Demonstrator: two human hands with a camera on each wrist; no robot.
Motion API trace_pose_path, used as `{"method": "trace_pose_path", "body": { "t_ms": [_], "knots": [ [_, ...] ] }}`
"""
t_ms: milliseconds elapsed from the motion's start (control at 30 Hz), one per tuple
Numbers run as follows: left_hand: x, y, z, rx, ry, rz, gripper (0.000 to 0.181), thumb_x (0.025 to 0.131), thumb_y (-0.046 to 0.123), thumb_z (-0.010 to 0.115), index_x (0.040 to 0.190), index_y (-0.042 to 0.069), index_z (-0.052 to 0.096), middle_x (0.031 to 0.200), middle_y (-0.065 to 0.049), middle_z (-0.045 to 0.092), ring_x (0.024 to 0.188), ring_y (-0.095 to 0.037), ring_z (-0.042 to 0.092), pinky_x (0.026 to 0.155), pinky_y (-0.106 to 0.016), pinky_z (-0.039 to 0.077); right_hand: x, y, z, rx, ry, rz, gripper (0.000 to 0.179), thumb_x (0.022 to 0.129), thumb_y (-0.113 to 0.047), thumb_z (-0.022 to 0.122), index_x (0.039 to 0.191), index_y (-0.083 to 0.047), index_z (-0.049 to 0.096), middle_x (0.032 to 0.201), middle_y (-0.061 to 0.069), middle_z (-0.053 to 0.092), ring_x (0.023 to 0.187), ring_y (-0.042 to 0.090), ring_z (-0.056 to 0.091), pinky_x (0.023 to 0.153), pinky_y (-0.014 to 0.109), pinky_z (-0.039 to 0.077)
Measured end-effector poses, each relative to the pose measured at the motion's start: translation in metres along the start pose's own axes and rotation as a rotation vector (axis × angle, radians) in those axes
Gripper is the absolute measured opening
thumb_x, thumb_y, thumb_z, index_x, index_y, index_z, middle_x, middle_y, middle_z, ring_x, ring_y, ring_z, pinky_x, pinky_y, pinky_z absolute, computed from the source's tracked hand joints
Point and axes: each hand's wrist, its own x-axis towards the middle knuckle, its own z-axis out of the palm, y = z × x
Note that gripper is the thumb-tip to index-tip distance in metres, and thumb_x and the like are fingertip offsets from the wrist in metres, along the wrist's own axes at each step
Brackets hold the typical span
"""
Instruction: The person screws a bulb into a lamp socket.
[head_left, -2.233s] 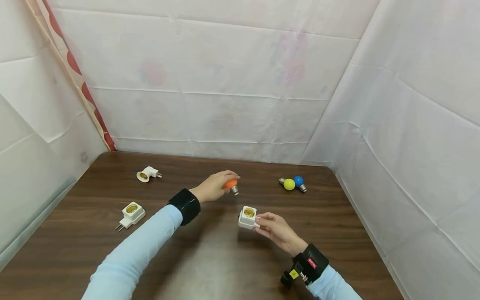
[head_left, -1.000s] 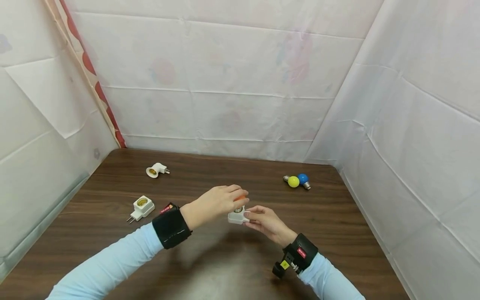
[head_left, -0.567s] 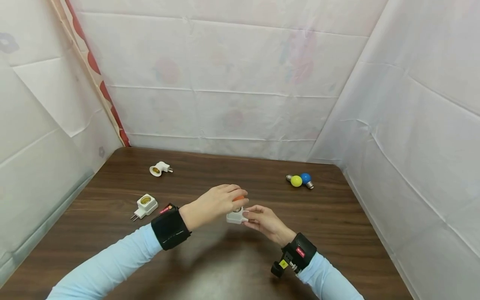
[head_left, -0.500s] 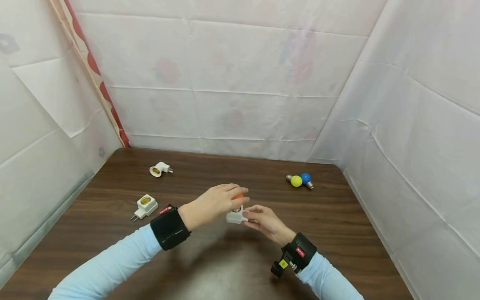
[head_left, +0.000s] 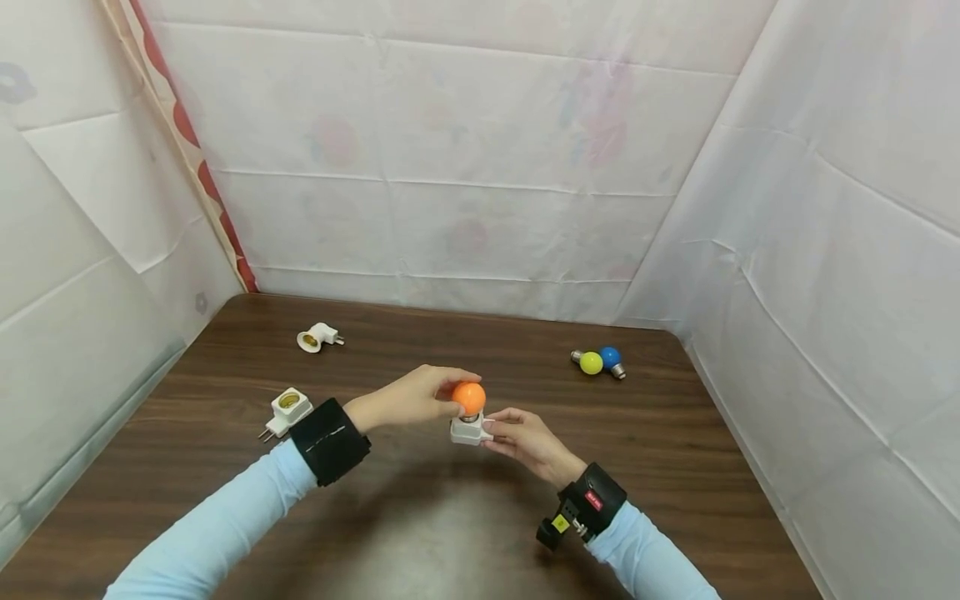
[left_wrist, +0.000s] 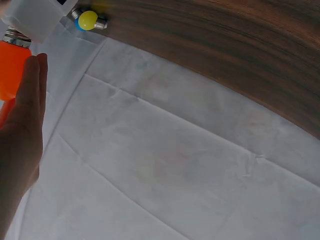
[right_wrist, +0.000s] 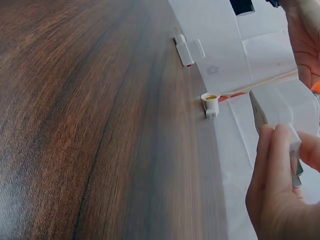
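Note:
An orange light bulb (head_left: 468,398) stands upright with its metal base at the mouth of a white plug-in lamp socket (head_left: 467,431); some thread still shows. My left hand (head_left: 412,398) holds the bulb from the left, thumb in front and fingers behind its top. In the left wrist view, the fingers (left_wrist: 31,92) lie along the side of the orange bulb (left_wrist: 12,70). My right hand (head_left: 536,446) pinches the socket's plug end from the right, above the table. The right wrist view shows thumb and fingers on the white socket (right_wrist: 287,105).
A square white plug-in socket (head_left: 288,408) lies at the left of the brown table (head_left: 420,533). An angled white socket (head_left: 318,337) is farther back. Yellow (head_left: 591,362) and blue (head_left: 611,358) bulbs lie together at back right. White sheets (head_left: 465,167) hang around the table.
The left hand carried the orange bulb to the socket, and the right hand brought the socket left. Since half a second ago, the left hand has turned and shifted left, uncovering the bulb.

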Motion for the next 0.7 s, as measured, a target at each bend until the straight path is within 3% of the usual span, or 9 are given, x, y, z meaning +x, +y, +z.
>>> {"method": "trace_pose_path", "body": {
  "t_ms": [200, 400, 533, 700],
  "knots": [
    [-0.0038, 0.0054, 0.0033, 0.068, 0.088, 0.026, 0.046, 0.082, 0.014, 0.068, 0.125, 0.003, 0.054, 0.114, -0.007, 0.062, 0.098, -0.016, 0.061, 0.085, -0.03, 0.052, 0.0003, -0.0012, 0.0026, 0.009, 0.015, 0.012, 0.039, 0.083, -0.018, 0.067, 0.113, 0.002, 0.053, 0.104, 0.011, 0.059, 0.087, 0.015, 0.065, 0.097, 0.041, 0.041],
    [-0.008, 0.0072, 0.007, 0.056, 0.136, -0.002, 0.047, 0.082, 0.016, 0.069, 0.124, 0.002, 0.054, 0.112, -0.007, 0.064, 0.098, -0.018, 0.062, 0.082, -0.03, 0.053, -0.0001, -0.0023, 0.0032, 0.014, 0.021, 0.025, 0.04, 0.083, -0.017, 0.067, 0.114, 0.003, 0.052, 0.104, 0.011, 0.059, 0.087, 0.015, 0.065, 0.096, 0.039, 0.042],
    [-0.0097, 0.005, 0.0051, 0.033, 0.084, 0.023, 0.045, 0.084, 0.013, 0.066, 0.126, 0.004, 0.053, 0.114, -0.007, 0.062, 0.097, -0.016, 0.06, 0.083, -0.029, 0.052, -0.0001, -0.0019, 0.003, 0.009, 0.008, 0.031, 0.038, 0.084, -0.017, 0.066, 0.114, 0.003, 0.052, 0.104, 0.012, 0.059, 0.087, 0.015, 0.064, 0.095, 0.038, 0.043],
    [-0.0099, 0.0021, -0.001, -0.002, -0.029, 0.051, 0.044, 0.086, -0.001, 0.056, 0.129, 0.008, 0.052, 0.114, -0.006, 0.06, 0.087, -0.015, 0.052, 0.075, -0.025, 0.045, -0.0001, -0.0019, 0.0045, 0.001, -0.014, 0.034, 0.035, 0.084, -0.016, 0.066, 0.111, 0.003, 0.054, 0.105, 0.013, 0.058, 0.087, 0.017, 0.064, 0.096, 0.04, 0.042]
  ]
}}
